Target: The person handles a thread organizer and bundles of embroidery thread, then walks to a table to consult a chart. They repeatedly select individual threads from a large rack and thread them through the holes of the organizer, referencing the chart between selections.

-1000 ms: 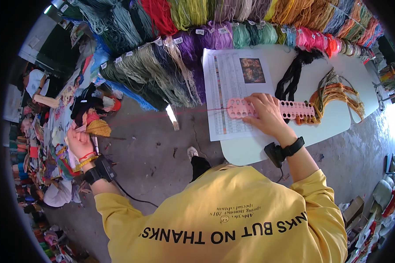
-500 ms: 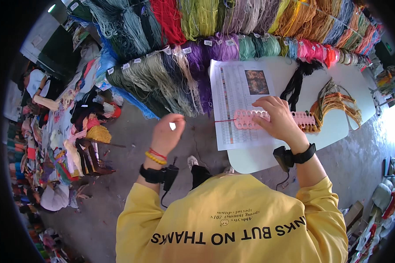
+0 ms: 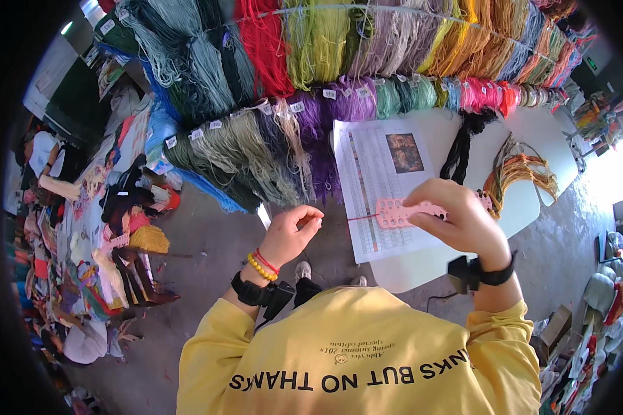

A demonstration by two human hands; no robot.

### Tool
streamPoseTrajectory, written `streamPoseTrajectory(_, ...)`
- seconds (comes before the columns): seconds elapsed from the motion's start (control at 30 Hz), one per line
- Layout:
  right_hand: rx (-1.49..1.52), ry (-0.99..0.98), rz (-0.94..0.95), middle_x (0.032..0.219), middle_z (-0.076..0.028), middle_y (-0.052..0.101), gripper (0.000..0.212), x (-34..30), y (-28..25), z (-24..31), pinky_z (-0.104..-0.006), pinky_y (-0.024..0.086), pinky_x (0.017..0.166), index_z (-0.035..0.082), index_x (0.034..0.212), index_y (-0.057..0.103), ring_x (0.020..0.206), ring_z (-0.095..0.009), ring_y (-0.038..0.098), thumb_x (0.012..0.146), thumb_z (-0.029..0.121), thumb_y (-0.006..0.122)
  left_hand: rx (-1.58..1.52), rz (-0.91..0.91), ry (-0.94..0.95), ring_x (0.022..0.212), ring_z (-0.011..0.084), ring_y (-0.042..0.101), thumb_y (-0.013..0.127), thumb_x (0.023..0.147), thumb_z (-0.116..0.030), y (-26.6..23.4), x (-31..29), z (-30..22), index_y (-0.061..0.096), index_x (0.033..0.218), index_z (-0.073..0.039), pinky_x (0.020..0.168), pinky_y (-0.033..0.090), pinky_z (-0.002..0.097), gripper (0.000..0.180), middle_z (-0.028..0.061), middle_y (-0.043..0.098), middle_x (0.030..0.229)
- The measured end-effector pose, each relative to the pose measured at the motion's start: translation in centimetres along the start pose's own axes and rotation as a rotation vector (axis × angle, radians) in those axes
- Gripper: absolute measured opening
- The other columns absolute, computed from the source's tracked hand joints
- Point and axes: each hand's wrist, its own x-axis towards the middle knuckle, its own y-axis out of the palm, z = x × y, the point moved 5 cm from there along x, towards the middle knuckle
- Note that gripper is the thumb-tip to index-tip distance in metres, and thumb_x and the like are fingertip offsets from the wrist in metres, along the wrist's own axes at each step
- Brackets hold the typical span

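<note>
Over the white table (image 3: pixel 408 272), my right hand (image 3: pixel 457 214) hovers at the pink perforated strip (image 3: pixel 390 214), its thumb and fingers apart; motion blurs it slightly. The strip lies on a printed sheet (image 3: pixel 367 166) with a chart and a small dark picture. A dark red thread (image 3: pixel 362 218) runs from the strip's left end. Orange, brown and olive threads (image 3: pixel 529 173) bunch at its right end. Off the table's left side, my left hand (image 3: pixel 294 237) is raised with thumb and fingertips pinched together; whatever they hold, if anything, is too small to name.
Hanging skeins of many colours (image 3: pixel 387 41) line the far side, with grey-green (image 3: pixel 232 155) and purple ones nearer. A black skein (image 3: pixel 462 149) lies on the table. At left, a heap of yarn and cloth (image 3: pixel 128 235) and another person (image 3: pixel 45 155). A cardboard box (image 3: pixel 555 328) stands at right.
My left hand has moved right and nearer to me, its fingertips now in view. My right hand has shifted right and nearer, its fingers lifting from the strip. The view has tilted slightly.
</note>
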Motion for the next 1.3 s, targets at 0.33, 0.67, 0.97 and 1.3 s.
streamPoseTrajectory(0.33,0.354,-0.492,-0.512,0.071,-0.009,0.058,0.012,8.7,-10.6,15.1,-0.0225,0.043,0.058,-0.005,0.08,0.054,0.066,-0.013,0.055,0.075,0.006,0.057,0.069,0.159,0.115,0.073,0.0097,0.058,0.052,0.082,-0.012,-4.5,0.5,1.1,0.056,0.09,-0.003,0.066,0.046,0.0222,0.012,0.0042,0.059,0.077)
streamPoseTrajectory(0.67,0.169,-0.488,-0.9,0.066,-0.003,0.057,0.016,29.3,-15.3,20.4,-0.0223,0.043,0.057,-0.001,0.082,0.058,0.062,-0.008,0.052,0.077,0.015,0.057,0.05,-0.017,0.099,0.069,0.0247,0.059,0.055,0.078,-0.015,-11.7,-2.2,4.7,0.057,0.087,-0.003,0.06,0.046,0.0304,0.015,0.0124,0.06,0.076)
streamPoseTrajectory(0.97,-0.271,-0.473,-1.22,0.075,-0.007,0.059,0.023,36.4,-18.1,24.0,-0.0329,0.044,0.066,0.006,0.08,0.06,0.071,-0.024,0.057,0.07,0.027,0.06,0.056,-0.112,0.053,0.068,0.0261,0.059,0.056,0.077,-0.015,-15.0,-3.7,7.1,0.058,0.085,-0.003,0.059,0.046,0.0312,0.014,0.0126,0.06,0.074)
streamPoseTrajectory(1.3,-0.513,-0.352,-1.368,0.073,-0.006,0.058,0.032,39.4,-18.5,25.9,-0.0297,0.043,0.065,0.005,0.085,0.062,0.07,-0.019,0.056,0.071,0.033,0.061,0.053,-0.138,0.074,0.066,0.0263,0.059,0.056,0.078,-0.015,-16.3,-4.4,7.9,0.057,0.086,-0.003,0.058,0.045,0.0315,0.014,0.0134,0.059,0.073)
